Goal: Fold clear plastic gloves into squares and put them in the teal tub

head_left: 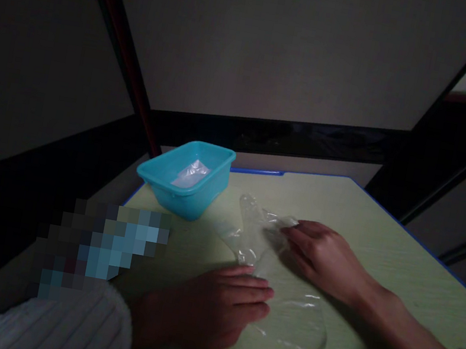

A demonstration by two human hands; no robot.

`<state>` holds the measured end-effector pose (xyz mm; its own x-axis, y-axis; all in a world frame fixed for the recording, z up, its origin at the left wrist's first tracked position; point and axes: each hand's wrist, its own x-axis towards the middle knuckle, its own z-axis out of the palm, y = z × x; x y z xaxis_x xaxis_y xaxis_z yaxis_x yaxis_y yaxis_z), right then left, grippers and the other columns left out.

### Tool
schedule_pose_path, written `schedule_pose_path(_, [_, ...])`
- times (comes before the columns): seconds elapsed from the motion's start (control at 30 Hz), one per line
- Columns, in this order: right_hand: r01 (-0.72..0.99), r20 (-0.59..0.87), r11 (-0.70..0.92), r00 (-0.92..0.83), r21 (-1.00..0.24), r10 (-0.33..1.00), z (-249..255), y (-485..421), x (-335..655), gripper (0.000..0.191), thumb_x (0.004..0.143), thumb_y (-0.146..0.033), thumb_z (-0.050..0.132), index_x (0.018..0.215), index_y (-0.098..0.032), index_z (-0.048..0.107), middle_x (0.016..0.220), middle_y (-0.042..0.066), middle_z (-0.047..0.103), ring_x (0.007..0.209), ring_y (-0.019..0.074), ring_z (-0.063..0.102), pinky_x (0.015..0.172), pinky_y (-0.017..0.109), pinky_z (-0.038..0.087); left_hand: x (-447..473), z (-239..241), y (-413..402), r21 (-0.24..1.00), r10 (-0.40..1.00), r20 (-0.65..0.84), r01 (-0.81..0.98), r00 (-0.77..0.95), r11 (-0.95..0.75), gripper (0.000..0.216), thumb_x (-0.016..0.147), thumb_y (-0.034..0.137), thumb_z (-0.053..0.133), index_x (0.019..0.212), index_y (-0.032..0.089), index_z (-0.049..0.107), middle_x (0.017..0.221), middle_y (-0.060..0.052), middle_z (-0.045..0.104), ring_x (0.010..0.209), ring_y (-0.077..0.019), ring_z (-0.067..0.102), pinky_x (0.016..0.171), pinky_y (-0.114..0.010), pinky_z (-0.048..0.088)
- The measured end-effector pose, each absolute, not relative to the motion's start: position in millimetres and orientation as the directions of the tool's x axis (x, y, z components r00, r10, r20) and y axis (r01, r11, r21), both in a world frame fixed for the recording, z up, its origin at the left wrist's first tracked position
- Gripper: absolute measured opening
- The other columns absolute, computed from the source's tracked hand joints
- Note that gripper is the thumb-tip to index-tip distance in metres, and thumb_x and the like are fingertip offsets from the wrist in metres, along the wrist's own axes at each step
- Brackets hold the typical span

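A clear disposable plastic glove point(252, 239) lies spread on the pale table, its finger parts pointing toward the far side and its wide cuff toward me. My left hand point(221, 305) rests flat across the lower part of the glove, fingers stretched out to the right and close together. At the glove's right side, my right hand point(316, 249) has its thumb and fingers closed on the thin plastic. The right fingertips are partly hidden by the hand's own shape and by shadow.
A turquoise plastic basin point(203, 202) stands at the table's far left, with a folded white, shiny packet point(191, 174) inside. The pale table point(385, 255) has a blue edge. Behind it is a grey panel wall point(260, 41). A blurred-out bluish item point(121, 245) is at the left.
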<state>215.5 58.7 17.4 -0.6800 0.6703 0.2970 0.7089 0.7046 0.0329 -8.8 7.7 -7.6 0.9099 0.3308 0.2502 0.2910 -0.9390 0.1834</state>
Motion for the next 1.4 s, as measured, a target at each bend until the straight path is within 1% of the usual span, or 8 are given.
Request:
schedule_pose_path(0.07, [0.571,0.304,0.811,-0.757,-0.123,0.579,16,53,208,0.030,0.085,-0.012,0.039,0.107,-0.008,0.060,0.092,0.013,0.068,0.089,0.0218,0.064,0.079,0.036,0.052,-8,-8,6,0.167,0.310,0.262,0.274,0.914,-0.947,0.034,0.085,0.013,0.036,0.114,0.008,0.054,0.127,-0.011,0.055,0.121,-0.0190,0.046,0.109,-0.033,0.028])
schedule_pose_path(0.13, [0.423,0.273,0.871,-0.832,-0.251,0.483,14,49,202,0.035,0.089,-0.012,0.035,0.118,-0.008,0.054,0.116,0.014,0.062,0.109,0.0190,0.056,0.092,0.034,0.047,-7,-10,4,0.162,0.287,0.271,0.251,0.919,-0.954,0.035,0.086,0.014,0.036,0.115,0.008,0.053,0.128,-0.012,0.054,0.121,-0.0191,0.047,0.108,-0.031,0.029])
schedule_pose_path(0.27, [0.375,0.131,0.851,-0.885,-0.367,0.446,7,47,194,0.040,0.093,-0.017,0.030,0.128,-0.006,0.046,0.137,0.013,0.044,0.127,0.0139,0.039,0.104,0.029,0.035,-6,-12,1,0.183,0.253,0.251,0.210,0.935,-0.960,0.037,0.086,0.015,0.038,0.120,0.006,0.049,0.130,-0.013,0.052,0.127,-0.0182,0.039,0.110,-0.028,0.025])
schedule_pose_path(0.37, [0.410,0.057,0.843,-0.888,-0.349,0.456,1,51,194,0.042,0.094,-0.021,0.029,0.133,-0.008,0.040,0.142,0.010,0.037,0.132,0.0144,0.030,0.109,0.034,0.026,-7,-10,0,0.202,0.250,0.228,0.205,0.941,-0.958,0.037,0.087,0.018,0.038,0.120,0.007,0.049,0.132,-0.013,0.050,0.130,-0.0183,0.035,0.111,-0.028,0.023])
schedule_pose_path(0.53, [0.491,0.000,0.826,-0.860,-0.278,0.511,-6,57,198,0.047,0.095,-0.034,0.031,0.140,-0.020,0.029,0.148,0.003,0.023,0.136,0.0201,0.019,0.110,0.048,0.017,-7,-3,-2,0.232,0.252,0.134,0.216,0.959,-0.948,0.041,0.087,0.023,0.039,0.124,0.007,0.048,0.138,-0.014,0.042,0.133,-0.0203,0.030,0.112,-0.029,0.016])
schedule_pose_path(0.73, [0.600,0.002,0.772,-0.789,-0.209,0.614,-10,62,200,0.051,0.094,-0.043,0.029,0.141,-0.023,0.027,0.147,0.003,0.024,0.135,0.0277,0.018,0.106,0.060,0.015,-9,7,-1,0.294,0.298,0.006,0.283,0.954,-0.913,0.052,0.087,0.032,0.046,0.135,0.014,0.037,0.147,-0.010,0.026,0.137,-0.0238,0.019,0.113,-0.036,0.012])
schedule_pose_path(1.03, [0.688,0.007,0.710,-0.717,-0.150,0.697,-13,75,208,0.056,0.093,-0.051,0.022,0.141,-0.023,0.026,0.148,0.004,0.023,0.135,0.0292,0.018,0.105,0.060,0.015,-11,5,0,0.341,0.333,-0.032,0.323,0.942,-0.883,0.055,0.087,0.039,0.046,0.137,0.022,0.032,0.149,-0.006,0.020,0.137,-0.0289,0.014,0.110,-0.050,0.010])
schedule_pose_path(1.4, [0.737,0.006,0.661,-0.667,-0.140,0.745,-16,90,218,0.057,0.092,-0.053,0.021,0.141,-0.024,0.027,0.148,0.004,0.021,0.135,0.0281,0.017,0.107,0.057,0.013,-11,5,-1,0.298,0.307,0.012,0.290,0.951,-0.909,0.053,0.087,0.038,0.046,0.135,0.018,0.036,0.148,-0.007,0.025,0.136,-0.0287,0.017,0.111,-0.044,0.015])
